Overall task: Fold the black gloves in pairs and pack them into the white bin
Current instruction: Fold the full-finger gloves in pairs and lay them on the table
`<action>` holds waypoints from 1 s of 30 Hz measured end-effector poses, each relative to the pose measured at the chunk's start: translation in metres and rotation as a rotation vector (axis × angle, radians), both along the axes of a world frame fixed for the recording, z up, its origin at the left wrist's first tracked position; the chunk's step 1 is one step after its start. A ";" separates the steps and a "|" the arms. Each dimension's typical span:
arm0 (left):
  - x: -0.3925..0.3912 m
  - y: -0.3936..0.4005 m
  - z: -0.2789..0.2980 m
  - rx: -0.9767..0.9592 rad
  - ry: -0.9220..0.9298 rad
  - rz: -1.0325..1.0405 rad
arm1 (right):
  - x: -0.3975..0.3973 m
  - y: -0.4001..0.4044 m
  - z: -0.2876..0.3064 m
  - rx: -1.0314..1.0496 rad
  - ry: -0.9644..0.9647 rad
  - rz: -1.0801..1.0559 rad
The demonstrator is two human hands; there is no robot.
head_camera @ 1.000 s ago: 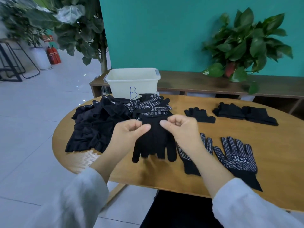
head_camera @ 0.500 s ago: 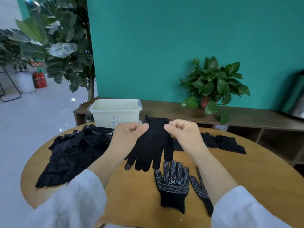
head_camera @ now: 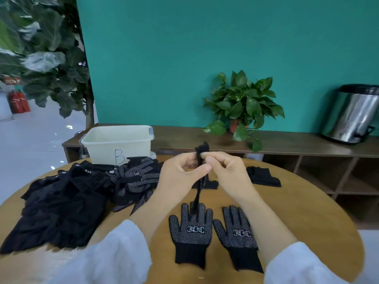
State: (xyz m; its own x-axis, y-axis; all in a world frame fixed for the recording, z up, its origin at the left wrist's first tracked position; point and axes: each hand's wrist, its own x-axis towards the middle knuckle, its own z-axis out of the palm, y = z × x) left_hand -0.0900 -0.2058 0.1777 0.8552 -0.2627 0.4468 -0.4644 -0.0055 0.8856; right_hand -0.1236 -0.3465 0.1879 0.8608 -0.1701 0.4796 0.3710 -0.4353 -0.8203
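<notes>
Item 1: held glove (head_camera: 198, 193), black, seen edge-on. You pinched its cuff between both hands above the counter (head_camera: 297, 201); fingers of your left hand (head_camera: 180, 175) and right hand (head_camera: 227, 171) were curled tight on the fabric, tips meeting. Glove hung down, its tips just over item 2.

Item 2: two dotted gloves, left one (head_camera: 189, 232) and right one (head_camera: 238, 234), flat, side by side, dots up, cuffs toward you.

Item 3: pile of black gloves (head_camera: 61, 206), left side of counter; dotted ones (head_camera: 135, 181) heaped at its right edge.

Item 4: folded pair (head_camera: 263, 177), behind your right hand.

Item 5: white bin (head_camera: 117, 144), marked "B", far edge of counter, behind the pile. Contents: couldn't tell.
</notes>
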 end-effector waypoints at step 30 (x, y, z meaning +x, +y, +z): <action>0.071 -0.132 -0.032 0.205 0.162 0.055 | 0.025 -0.161 -0.047 0.295 0.166 -0.078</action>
